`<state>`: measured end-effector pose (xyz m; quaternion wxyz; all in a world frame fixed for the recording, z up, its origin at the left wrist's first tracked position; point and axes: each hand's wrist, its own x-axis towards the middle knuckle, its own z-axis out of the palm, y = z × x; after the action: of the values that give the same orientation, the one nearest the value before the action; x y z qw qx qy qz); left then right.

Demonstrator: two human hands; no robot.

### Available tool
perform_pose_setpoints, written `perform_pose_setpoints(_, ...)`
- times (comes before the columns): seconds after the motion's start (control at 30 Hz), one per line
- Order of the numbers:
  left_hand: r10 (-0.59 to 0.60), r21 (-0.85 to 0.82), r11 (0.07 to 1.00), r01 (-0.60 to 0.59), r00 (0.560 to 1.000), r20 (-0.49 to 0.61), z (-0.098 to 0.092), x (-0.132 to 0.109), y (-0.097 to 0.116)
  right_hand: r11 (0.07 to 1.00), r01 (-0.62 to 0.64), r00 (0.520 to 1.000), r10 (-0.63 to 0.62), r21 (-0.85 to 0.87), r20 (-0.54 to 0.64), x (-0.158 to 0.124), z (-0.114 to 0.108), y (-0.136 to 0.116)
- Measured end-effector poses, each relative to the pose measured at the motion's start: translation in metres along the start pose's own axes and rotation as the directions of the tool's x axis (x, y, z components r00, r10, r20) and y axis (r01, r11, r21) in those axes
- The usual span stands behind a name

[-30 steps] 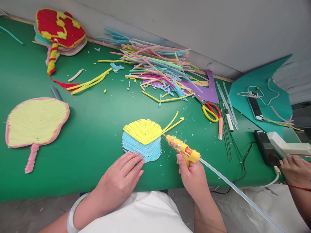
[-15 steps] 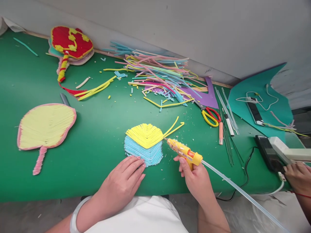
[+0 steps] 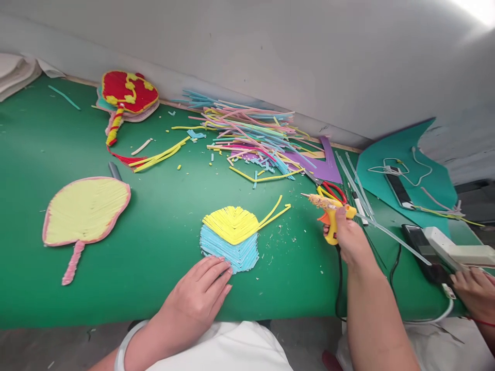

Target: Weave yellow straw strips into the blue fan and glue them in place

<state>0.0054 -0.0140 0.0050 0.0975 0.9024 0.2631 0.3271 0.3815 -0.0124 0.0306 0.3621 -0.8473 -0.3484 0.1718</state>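
My left hand lies fairly flat at the table's near side, its fingertips resting on the lower left edge of a small panel of pipe cleaners. The panel's lower part is blue; V-shaped yellow pipe cleaners cover its top, and two loose yellow ends stick out to the upper right. To the right of the panel, my right hand is wrapped round the handle of a yellow hot glue gun. Its nozzle points left, and a clear glue stick trails out behind it.
A heap of pipe cleaners lies at the back. Scissors sit just behind the glue gun. A pale yellow fan and a red fan are on the left. At right are a power strip and another person's hand.
My right hand has carried the glue gun away from the panel, to the right and farther back, near the scissors. The left hand stays on the panel. The view has shifted slightly.
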Motion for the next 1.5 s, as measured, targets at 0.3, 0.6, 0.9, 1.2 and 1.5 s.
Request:
perform_pose_setpoints(0.3, 0.017, 0.018, 1.000, -0.017, 1.000, -0.009, 0.001, -0.003, -0.002, 0.797, -0.210, 0.967, 0.256, -0.566, 0.003, 0.075, -0.027, 0.005)
perform_pose_setpoints(0.6, 0.015, 0.030, 0.999, -0.015, 1.000, -0.002, 0.002, -0.003, 0.000, 0.653, 0.659, 0.726, -0.682, -0.374, 0.089, 0.030, 0.053, -0.067)
perform_pose_setpoints(0.9, 0.020, 0.021, 1.000, -0.019, 1.000, -0.015, 0.001, -0.003, -0.001, 0.299, 0.816, 0.534, -0.719, -0.495, 0.445, 0.041, 0.129, -0.110)
perform_pose_setpoints(1.2, 0.016, 0.024, 1.000, -0.016, 1.000, -0.002, 0.002, -0.006, -0.001, 0.227, 0.896, 0.320, -0.926, -0.382, 0.200, 0.001, 0.101, -0.117)
perform_pose_setpoints(1.5, -0.001, 0.008, 1.000, 0.000, 1.000, 0.026, 0.002, -0.005, 0.000, 0.208, 0.972, 0.234, -0.918, -0.112, 0.320, -0.091, 0.081, -0.086)
